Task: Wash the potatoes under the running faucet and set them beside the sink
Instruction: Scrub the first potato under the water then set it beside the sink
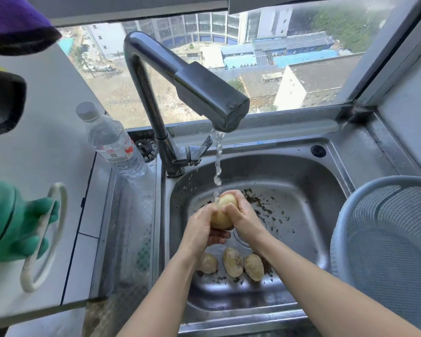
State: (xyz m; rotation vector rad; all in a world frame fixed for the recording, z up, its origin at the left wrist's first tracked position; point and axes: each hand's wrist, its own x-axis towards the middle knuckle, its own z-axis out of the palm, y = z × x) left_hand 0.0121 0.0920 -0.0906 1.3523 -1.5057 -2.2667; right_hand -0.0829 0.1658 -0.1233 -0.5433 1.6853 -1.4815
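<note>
A pale yellow potato (223, 212) sits under the water stream falling from the steel faucet (212, 98). My left hand (202, 227) cups it from the left and below, and my right hand (243, 216) wraps it from the right. Both hands grip the same potato over the middle of the steel sink (309, 190). Three unwashed, dirt-speckled potatoes (232, 261) lie in a row on the sink floor just behind my forearms; the leftmost is partly hidden by my left arm.
Dirt flecks are scattered over the sink floor. A grey mesh colander (387, 239) stands on the right of the sink. A clear water bottle (112, 142) stands on the ribbed drainboard (129, 227) at left. Green rubber gloves (12, 222) hang at far left.
</note>
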